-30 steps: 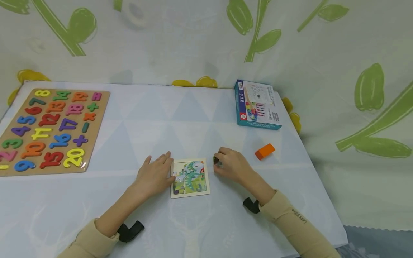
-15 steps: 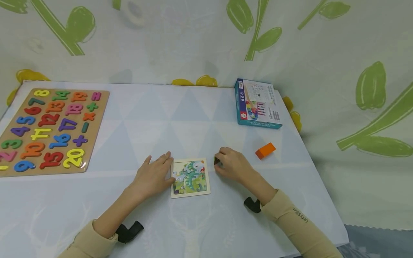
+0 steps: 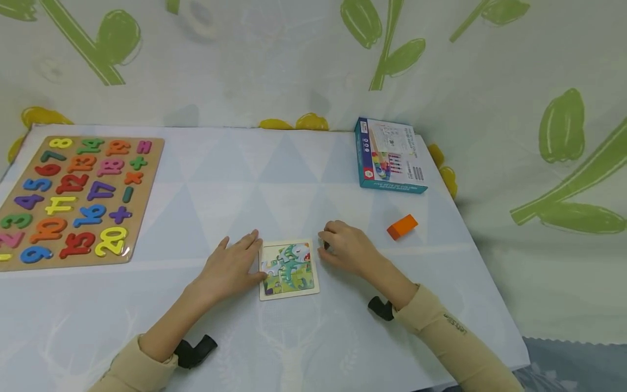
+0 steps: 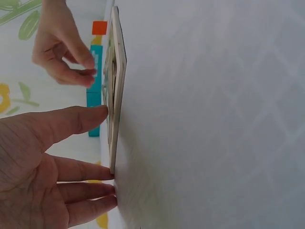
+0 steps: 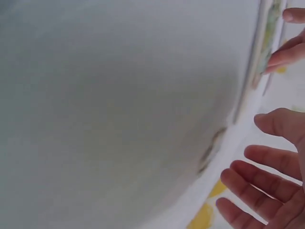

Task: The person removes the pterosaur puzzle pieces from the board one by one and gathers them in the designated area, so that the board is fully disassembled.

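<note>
Left hand (image 3: 231, 268), fingers straight, touches puzzle (image 3: 290, 267) — right hand (image 3: 349, 247) (fingers loose) near piece (image 5: 211, 150).

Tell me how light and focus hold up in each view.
Head view: even light, the number board readable, with a small glint at its near right corner; left wrist: the left hand fairly clear, a soft shadow on the tablecloth beside the puzzle; right wrist: dim and soft, the puzzle blurred and a small dark-edged item too smeared to make out.
</note>
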`<state>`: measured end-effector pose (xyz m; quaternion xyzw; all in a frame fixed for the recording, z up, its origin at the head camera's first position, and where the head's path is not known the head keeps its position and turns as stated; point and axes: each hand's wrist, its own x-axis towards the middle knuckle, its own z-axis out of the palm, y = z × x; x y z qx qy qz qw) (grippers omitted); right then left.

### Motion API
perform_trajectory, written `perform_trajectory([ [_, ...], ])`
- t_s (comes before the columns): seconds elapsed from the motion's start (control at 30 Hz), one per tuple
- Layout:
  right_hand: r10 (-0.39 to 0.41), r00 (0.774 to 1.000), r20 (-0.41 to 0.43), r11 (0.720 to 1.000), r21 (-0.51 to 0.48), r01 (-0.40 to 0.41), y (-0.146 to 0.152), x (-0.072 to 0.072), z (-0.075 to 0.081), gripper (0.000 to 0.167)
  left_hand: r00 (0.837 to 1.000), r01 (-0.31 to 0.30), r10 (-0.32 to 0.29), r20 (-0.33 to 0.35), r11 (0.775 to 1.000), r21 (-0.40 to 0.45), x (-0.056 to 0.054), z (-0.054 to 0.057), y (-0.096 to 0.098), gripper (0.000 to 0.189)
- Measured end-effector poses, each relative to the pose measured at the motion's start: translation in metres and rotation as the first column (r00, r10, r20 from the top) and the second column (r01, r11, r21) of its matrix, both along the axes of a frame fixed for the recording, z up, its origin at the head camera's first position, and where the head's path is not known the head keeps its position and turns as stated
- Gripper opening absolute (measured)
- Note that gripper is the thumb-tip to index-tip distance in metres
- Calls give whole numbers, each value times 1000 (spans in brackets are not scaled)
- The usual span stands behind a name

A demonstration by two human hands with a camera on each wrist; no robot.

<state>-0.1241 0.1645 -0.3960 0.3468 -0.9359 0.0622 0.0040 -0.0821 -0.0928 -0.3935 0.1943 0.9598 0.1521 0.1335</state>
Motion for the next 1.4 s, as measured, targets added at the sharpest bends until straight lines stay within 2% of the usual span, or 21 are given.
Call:
perform_trajectory([
  [0.17, 42, 995, 85, 999, 4, -42, -20, -1, 7, 30, 1000, 7, -7, -4, 1000, -5, 0, 1, 0, 71],
  [0.33, 78, 977, 199, 995, 42, -88, -43, -3, 9, 36, 1000, 6, -6, 2, 1000, -2, 0, 2, 0, 71],
  [0.53, 143, 957, 253, 980, 98, -172, -55, -6, 6, 34, 1000, 1, -1, 15, 1000, 9, 0, 0, 0, 72],
  [0.8, 157, 950, 271, 982, 61, -179, -57, -10, 2, 27, 1000, 6, -6, -10, 1000, 0, 0, -1, 1, 71],
  [1.07, 221, 950, 221, 969, 59, -239, -57, -11, 2, 25, 1000, 14, -14, -24, 1000, -13, 0, 0, 1, 71],
  [1.4, 213, 955, 207, 975, 19, -221, -53, -10, 8, 28, 1000, 2, -2, -3, 1000, -10, -1, 1, 2, 71],
])
